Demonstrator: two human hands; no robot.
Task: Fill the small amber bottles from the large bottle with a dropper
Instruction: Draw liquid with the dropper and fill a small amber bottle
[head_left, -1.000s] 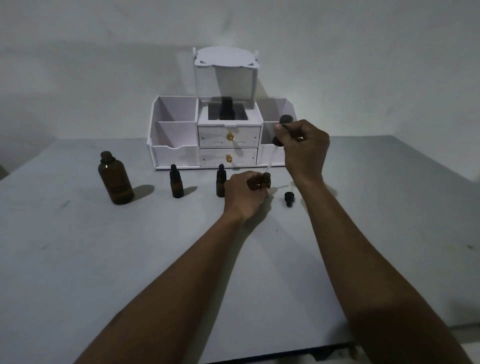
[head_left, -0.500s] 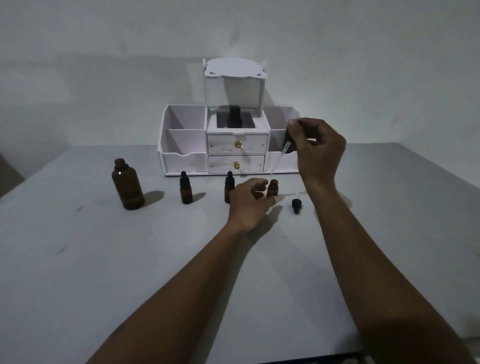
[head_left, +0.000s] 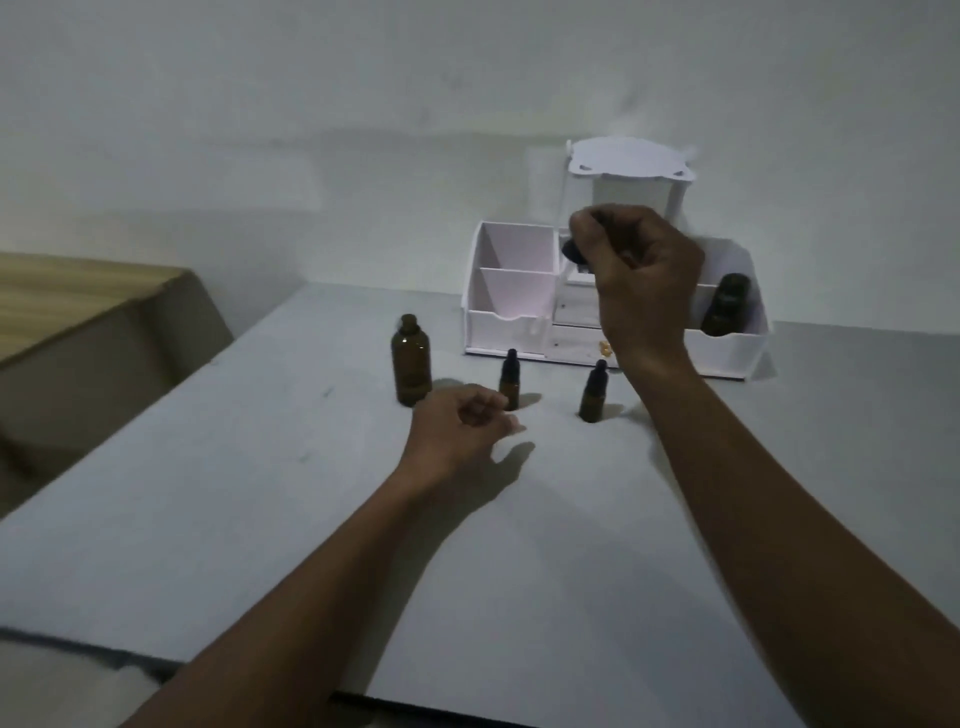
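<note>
the right hand (head_left: 644, 275) is raised in front of the white organiser (head_left: 519, 291). its fingers (head_left: 589, 234) are curled tight round the dark rubber bulb of the dropper (head_left: 574, 252). the glass tube below the bulb is too blurred to trace. the left hand (head_left: 462, 421) hovers low over the table (head_left: 260, 493) with its fingers loosely curled and nothing in them, just in front of the left small bottle (head_left: 510, 379).

the large bottle (head_left: 412, 361) stands to the left of that one, and its neck looks uncapped. the right small bottle (head_left: 594, 392) stands close beside the right forearm. both small bottles wear dark caps.

handling, as a judgement: the small bottles are likely glass, light and narrow-footed, so a nudge would tip them. the safe hold is a pinch round the amber body, low down, keeping the mouth free. the dropper is the fragile piece, with a thin stiff tube under a soft bulb. it is best held at the bulb and collar, with the squeeze kept gentle so liquid does not spurt. the large bottle is heavier and steadier, and can stay standing while the tube dips in.

no label, brand or writing can be read anywhere, and the bottles look plain in this dim, blurred view. another dark bottle (head_left: 727, 306) sits in the organiser's right compartment.
</note>
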